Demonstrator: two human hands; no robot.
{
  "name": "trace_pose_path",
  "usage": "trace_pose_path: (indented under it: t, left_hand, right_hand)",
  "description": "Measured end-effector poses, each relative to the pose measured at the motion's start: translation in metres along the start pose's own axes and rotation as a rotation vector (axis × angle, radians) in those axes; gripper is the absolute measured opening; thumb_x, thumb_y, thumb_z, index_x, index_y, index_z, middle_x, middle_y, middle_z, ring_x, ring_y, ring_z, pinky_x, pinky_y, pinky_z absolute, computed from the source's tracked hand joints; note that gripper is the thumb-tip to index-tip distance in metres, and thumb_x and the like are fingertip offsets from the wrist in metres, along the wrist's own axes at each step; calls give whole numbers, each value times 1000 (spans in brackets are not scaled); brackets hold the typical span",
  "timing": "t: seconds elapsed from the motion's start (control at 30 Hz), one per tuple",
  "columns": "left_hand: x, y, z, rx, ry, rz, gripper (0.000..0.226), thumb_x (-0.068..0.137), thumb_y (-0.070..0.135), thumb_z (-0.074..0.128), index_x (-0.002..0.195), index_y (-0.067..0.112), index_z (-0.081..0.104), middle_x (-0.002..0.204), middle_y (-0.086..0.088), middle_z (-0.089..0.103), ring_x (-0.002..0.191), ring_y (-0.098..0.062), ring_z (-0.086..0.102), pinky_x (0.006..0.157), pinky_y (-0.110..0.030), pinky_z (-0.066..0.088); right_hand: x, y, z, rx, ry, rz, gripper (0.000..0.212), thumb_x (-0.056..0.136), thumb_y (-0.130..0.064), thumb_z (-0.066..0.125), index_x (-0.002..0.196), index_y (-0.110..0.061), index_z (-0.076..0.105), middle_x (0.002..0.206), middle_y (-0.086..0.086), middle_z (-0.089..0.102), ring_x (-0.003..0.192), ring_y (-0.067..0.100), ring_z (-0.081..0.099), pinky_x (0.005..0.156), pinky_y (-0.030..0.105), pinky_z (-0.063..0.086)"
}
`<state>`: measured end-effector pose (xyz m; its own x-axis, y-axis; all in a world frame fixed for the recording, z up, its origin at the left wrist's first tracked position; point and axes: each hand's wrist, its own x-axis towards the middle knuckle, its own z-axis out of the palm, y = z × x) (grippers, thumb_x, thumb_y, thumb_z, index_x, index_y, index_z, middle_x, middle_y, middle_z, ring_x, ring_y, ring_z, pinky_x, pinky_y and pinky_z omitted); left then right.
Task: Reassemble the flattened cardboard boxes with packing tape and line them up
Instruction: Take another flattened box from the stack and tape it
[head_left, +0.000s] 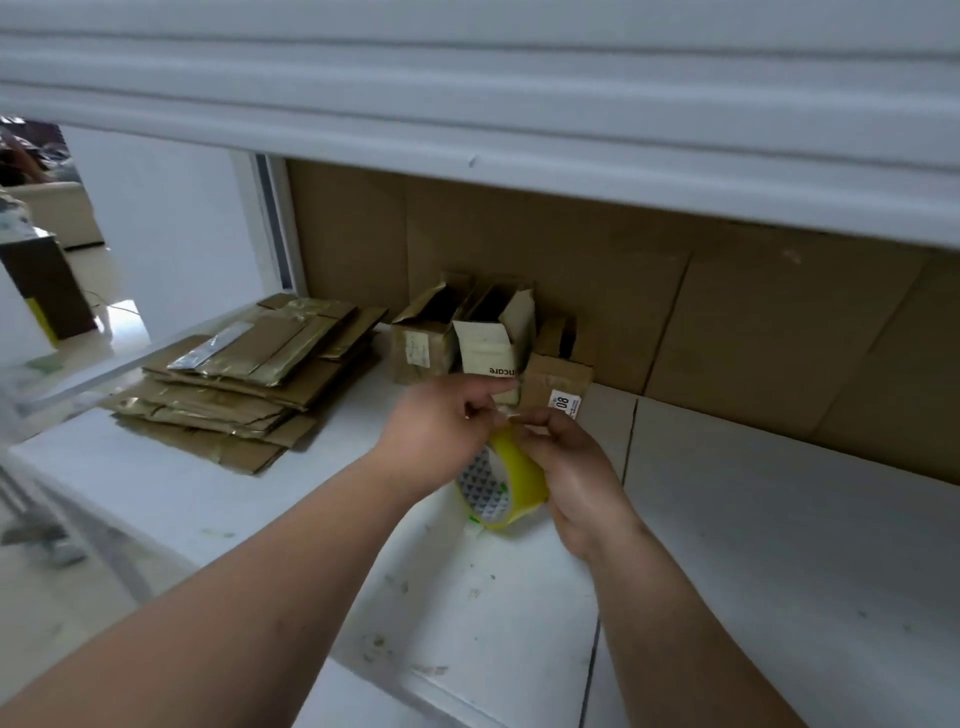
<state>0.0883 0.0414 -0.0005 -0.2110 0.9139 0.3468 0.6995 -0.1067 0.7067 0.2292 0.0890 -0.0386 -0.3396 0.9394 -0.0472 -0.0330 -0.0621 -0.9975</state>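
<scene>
We see the main risk at the tape end: if the free edge slips from our fingertips it will snap back flat onto the roll of tape (503, 480), and we would have to pick for it again; pulled crooked, the strip could also fold and stick to itself or to our fingers. We judge that the roll could twist in our grip too, since it is held above the white table (779, 545) rather than resting on it. Our right hand (576, 478) is curled round the roll's outer face, gripping it from the right. Our left hand (441, 431) is nearly closed, thumb and finger pinching at the top of the roll, apparently on the tape end, though blur hides the edge itself. Three built boxes (488, 338) stand together against the back wall just behind our hands, and the stack of flattened boxes (244, 384) waits well to the left.
</scene>
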Motion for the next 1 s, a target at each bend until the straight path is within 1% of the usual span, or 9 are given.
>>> trace_pose_path:
  t: [0.17,0.27,0.4,0.47,0.6,0.67,0.77,0.87,1.0]
  left_hand:
    - [-19,-11,-29,205,110,55,33,89,25,70,121,33,71,93,11,74,95,-11,67,83,-31,52]
    - [-23,-20,-50,273,92,22,31,92,28,66,121,38,69,97,10,75,100,-13,65,84,-32,52]
    - [-23,-60,-94,249,154,-133,32,98,28,54,127,32,65,108,5,73,95,-21,66,80,-29,52]
    - [-21,-93,-123,232,151,-219,38,98,26,50,134,31,59,116,6,71,93,-21,66,81,-31,54]
    - [-23,-155,-167,403,66,-301,40,98,26,48,138,25,53,131,-4,62,120,-28,55,93,-37,50]
    - [-24,-177,-182,561,-15,-308,47,98,31,49,144,27,45,143,-4,50,133,-29,40,105,-44,41]
    - [-19,-206,-200,793,-98,-248,57,98,39,45,152,32,28,160,1,28,148,-28,16,121,-51,11]
    - [-3,-224,-213,908,-137,-191,60,98,42,42,154,36,21,164,0,17,152,-27,5,119,-57,-5]
    - [26,-243,-218,1005,-236,-150,57,101,49,33,155,38,18,166,0,10,153,-27,0,118,-59,-9]
  right_hand:
    - [-14,-3,32,-105,73,-101,18,90,-20,70,75,-30,66,86,7,64,80,22,61,70,32,45]
    - [-19,-4,56,-179,121,-133,20,91,-20,67,74,-29,64,83,6,65,76,22,60,67,30,45]
    - [-20,-8,82,-194,310,-168,17,96,-20,61,79,-19,58,78,3,62,66,14,58,55,22,39]
    - [-19,-8,99,-188,382,-179,12,98,-18,57,86,-16,57,76,3,60,52,2,56,44,15,38]
    - [-12,2,146,-348,407,-211,10,99,-23,55,90,-20,57,78,-4,58,67,12,53,46,9,33]
    - [-8,9,170,-379,408,-222,11,98,-23,56,87,-22,58,75,-6,57,69,14,52,51,11,34]
    - [-3,16,196,-435,419,-221,12,97,-23,56,86,-23,57,73,-7,55,69,14,51,57,28,37]
    - [4,15,211,-520,434,-231,8,98,-24,55,90,-24,58,74,-9,55,72,18,53,61,29,36]
    - [15,16,221,-635,406,-241,6,97,-22,55,93,-22,59,80,-7,59,80,20,55,67,32,42]
